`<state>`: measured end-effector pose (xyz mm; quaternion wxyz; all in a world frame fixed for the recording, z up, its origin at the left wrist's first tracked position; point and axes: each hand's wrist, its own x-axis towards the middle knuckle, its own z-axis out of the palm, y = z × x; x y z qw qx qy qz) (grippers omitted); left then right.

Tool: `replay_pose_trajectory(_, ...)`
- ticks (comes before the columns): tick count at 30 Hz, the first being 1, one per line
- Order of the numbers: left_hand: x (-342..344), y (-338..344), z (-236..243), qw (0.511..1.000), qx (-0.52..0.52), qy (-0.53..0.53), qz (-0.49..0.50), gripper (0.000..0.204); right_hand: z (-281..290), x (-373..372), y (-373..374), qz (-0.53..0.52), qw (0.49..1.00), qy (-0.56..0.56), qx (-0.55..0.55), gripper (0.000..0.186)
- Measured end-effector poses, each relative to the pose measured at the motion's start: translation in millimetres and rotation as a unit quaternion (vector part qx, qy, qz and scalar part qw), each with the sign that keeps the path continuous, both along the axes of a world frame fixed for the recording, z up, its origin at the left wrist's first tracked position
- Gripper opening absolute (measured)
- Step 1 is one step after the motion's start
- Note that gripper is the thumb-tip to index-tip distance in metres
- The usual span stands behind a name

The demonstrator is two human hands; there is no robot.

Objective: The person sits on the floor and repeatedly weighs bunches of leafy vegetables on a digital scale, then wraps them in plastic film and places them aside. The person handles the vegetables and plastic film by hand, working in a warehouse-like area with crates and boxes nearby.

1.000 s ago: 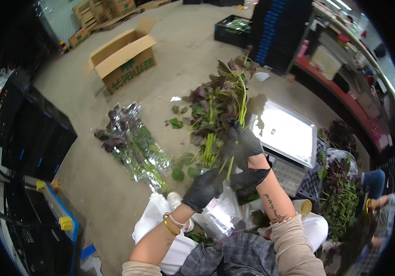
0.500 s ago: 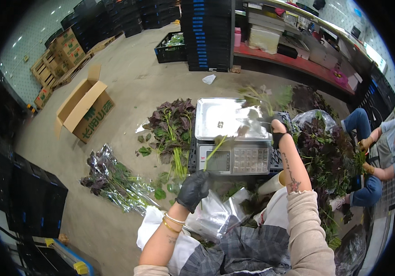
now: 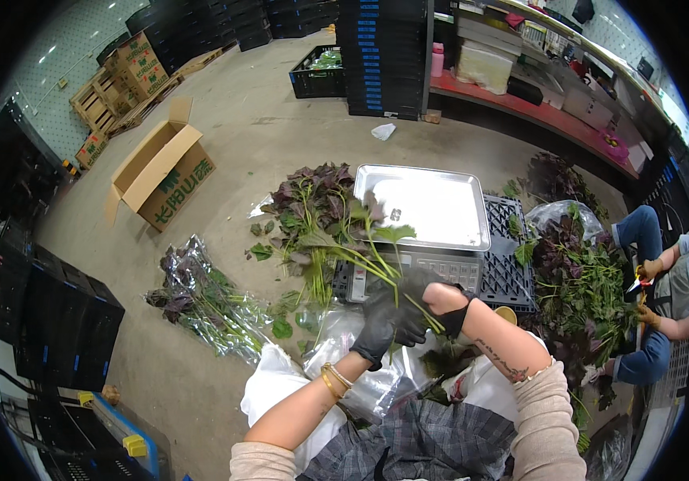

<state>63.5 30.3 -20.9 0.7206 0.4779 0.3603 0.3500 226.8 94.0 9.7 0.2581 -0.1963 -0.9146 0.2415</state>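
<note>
Left hand [image 3: 385, 329], head view: black-gloved, fingers apparently closed round the lower stems of a few leafy sprigs [image 3: 385, 268]. Right hand [image 3: 422, 286]: blurred, up against the same stems; cannot tell whether gripping or only steadying. Sprigs above the lap, just on the near side of the scale [image 3: 421, 204]. Leaves fanned up and to the left, partly over the near edge of the scale and toward the loose pile [image 3: 304, 216] on the floor. Stem ends pointing down to the right, past the right hand.

Step in hand, as judged: bringing sprigs together between both hands. To do well: hold low on the stems, clear of the leaves; squeeze only enough to stop slipping, since tender stems likely to bruise or snap. Turn all leaf heads one way, then level the stem ends. Lift clear of the scale's edge to avoid snagging. Watch for slippery clear bags [image 3: 376, 393] on the lap underneath. For comparison: bagged bunch [image 3: 216, 301] on the floor farther left, leaves at one end, stems at the other.
</note>
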Motion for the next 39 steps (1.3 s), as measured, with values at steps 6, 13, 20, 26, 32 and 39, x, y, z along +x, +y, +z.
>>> replay_pose_trajectory(6, 9.2, 0.7, -8.8, 0.996, -0.036, -0.080, -0.001, 0.031, 12.0, -13.9, 22.6, -0.254, 0.871, 0.097, -0.410, 0.019)
replay_pose_trajectory(13, 1.6, -11.2, -0.1, 0.991, 0.083, 0.094, -0.053, 0.029, 39.1, 72.0, 86.2, -0.233, 0.938, 0.190, -0.172, 0.015)
replay_pose_trajectory(20, -20.2, -16.5, -2.8, 0.965, 0.135, 0.208, -0.085, 0.026, -90.9, 139.4, 120.5, -0.407, 0.837, -0.350, 0.103, 0.016)
replay_pose_trajectory(26, -70.9, -33.9, -48.3, 0.934, 0.062, 0.330, -0.126, 0.033, -81.3, 153.8, 105.1, -0.392, 0.861, -0.213, 0.242, 0.027)
replay_pose_trajectory(32, -121.3, -33.3, -137.5, 0.881, 0.064, 0.409, -0.227, 0.029, -72.9, 168.9, 103.7, -0.390, 0.837, -0.281, 0.263, 0.050)
replay_pose_trajectory(39, -139.8, 58.3, -300.0, 0.788, 0.132, 0.596, 0.089, 0.025, -52.5, 151.3, 88.6, -0.386, 0.863, -0.299, 0.126, 0.058)
